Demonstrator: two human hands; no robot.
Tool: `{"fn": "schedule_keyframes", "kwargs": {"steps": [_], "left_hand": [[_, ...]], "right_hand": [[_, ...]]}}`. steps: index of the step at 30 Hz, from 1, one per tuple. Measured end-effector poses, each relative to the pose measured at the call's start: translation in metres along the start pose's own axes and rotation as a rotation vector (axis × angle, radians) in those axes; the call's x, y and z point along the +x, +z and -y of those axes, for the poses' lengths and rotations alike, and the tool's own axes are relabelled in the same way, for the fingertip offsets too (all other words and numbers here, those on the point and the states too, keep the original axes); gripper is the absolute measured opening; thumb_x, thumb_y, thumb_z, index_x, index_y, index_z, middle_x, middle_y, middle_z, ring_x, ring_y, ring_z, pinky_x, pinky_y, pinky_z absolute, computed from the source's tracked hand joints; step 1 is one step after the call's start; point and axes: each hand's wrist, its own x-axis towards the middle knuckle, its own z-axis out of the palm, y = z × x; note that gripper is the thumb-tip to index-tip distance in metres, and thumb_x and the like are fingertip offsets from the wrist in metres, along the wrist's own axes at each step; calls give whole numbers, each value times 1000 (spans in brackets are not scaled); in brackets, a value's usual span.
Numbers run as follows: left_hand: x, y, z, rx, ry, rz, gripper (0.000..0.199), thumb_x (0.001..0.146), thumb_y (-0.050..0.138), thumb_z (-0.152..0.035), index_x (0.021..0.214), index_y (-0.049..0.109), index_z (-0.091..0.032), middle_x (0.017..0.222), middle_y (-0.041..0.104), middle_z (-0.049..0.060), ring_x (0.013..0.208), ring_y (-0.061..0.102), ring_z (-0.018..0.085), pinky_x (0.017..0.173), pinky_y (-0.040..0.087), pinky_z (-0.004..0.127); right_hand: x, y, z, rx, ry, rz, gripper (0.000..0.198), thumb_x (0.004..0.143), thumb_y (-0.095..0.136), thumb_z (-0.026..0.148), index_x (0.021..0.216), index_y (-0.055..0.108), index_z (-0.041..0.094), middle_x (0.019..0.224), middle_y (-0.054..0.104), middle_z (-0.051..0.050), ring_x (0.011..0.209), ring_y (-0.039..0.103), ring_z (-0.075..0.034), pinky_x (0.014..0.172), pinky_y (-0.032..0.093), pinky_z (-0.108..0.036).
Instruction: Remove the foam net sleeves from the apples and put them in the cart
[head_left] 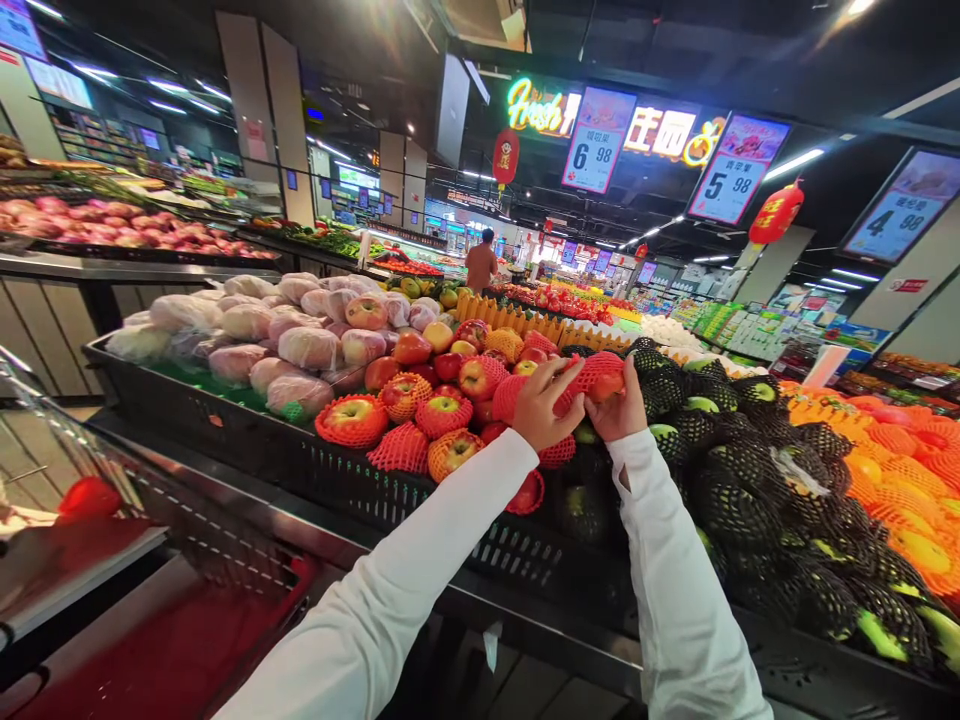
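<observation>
Red foam net [598, 364] partly covers apple [610, 385], right of frame centre.
Right hand [624, 408] clamped on apple; left hand [541, 405], can't tell.

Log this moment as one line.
right hand: holding red-netted apple | left hand: close beside it | nearby: netted apples, black-netted fruit

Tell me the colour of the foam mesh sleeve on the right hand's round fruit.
The foam mesh sleeve is pinkish red, clearest in the head view.
</observation>
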Motion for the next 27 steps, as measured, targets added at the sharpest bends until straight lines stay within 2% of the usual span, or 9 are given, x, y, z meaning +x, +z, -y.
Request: {"fn": "schedule_keyframes", "kwargs": {"steps": [2, 5, 8, 12, 14, 17, 22, 25, 27], "left_hand": [[1, 0, -1, -36, 42, 3, 36, 91, 52, -29, 126, 57, -22, 123, 59, 8, 118, 56, 18, 107, 45, 37], [3, 2, -1, -110, 54, 77, 28, 89, 57, -29, 116, 59, -21, 121, 55, 10, 119, 54, 19, 106, 45, 39], [4, 2, -1, -171, 41, 130, 25, 86, 62, -30, 109, 58, -20, 122, 48, 12, 122, 49, 22, 105, 45, 42], [5, 1, -3, -206, 32, 129, 25, 83, 65, -28, 103, 53, -20, 127, 40, 13, 127, 43, 25, 106, 42, 43], [5, 2, -2, -200, 10, 128, 31, 81, 69, -30, 102, 49, -20, 127, 38, 13, 129, 40, 27, 108, 40, 46], [2, 9, 4, -187, -33, 138, 49, 75, 74, -33, 105, 38, -20, 123, 39, 15, 133, 35, 31, 110, 36, 52], [-4, 20, 15, -192, -69, 94, 61, 71, 75, -24, 110, 28, -20, 126, 36, 17, 140, 29, 33, 112, 35, 54], [-6, 20, 15, -225, -85, 97, 79, 69, 75, -22, 127, 21, -18, 140, 27, 22, 142, 27, 34, 115, 31, 53], [-5, 17, 13, -246, -115, 129, 94, 68, 75, -22, 138, 12, -16, 145, 20, 24, 142, 28, 34, 117, 28, 54]], "right_hand": [[-4, 4, 3, 63, 20, -3, 39, 95, 45, 50, 97, 69, 19, 80, 73, 0, 61, 67, -12, 49, 55, -22], [-6, 7, 2, 128, -1, 29, 38, 94, 45, 46, 93, 69, 17, 84, 73, -3, 69, 69, -14, 58, 57, -24], [-6, 6, -2, 137, -60, 47, 27, 86, 54, 39, 93, 68, 17, 87, 73, -3, 76, 69, -15, 68, 58, -26], [-6, 5, -5, 103, -102, 89, 29, 76, 58, 36, 94, 67, 16, 89, 71, -3, 76, 66, -15, 65, 55, -26], [-7, 5, -6, 87, -138, 119, 29, 73, 58, 34, 96, 66, 17, 91, 71, -2, 78, 65, -16, 65, 55, -27], [-8, 7, -8, 32, -173, 156, 32, 70, 59, 31, 98, 65, 18, 98, 70, -3, 89, 65, -18, 73, 56, -31], [-5, 12, -19, -62, -193, 112, 45, 59, 67, 30, 101, 58, 19, 107, 66, -5, 98, 63, -20, 84, 55, -35], [-1, 10, -31, -178, -331, 71, 56, 56, 68, 28, 109, 51, 23, 113, 63, -2, 102, 60, -20, 95, 51, -38], [2, 6, -38, -339, -436, 78, 63, 58, 68, 28, 117, 47, 25, 119, 60, -1, 110, 57, -20, 107, 42, -41]]}}
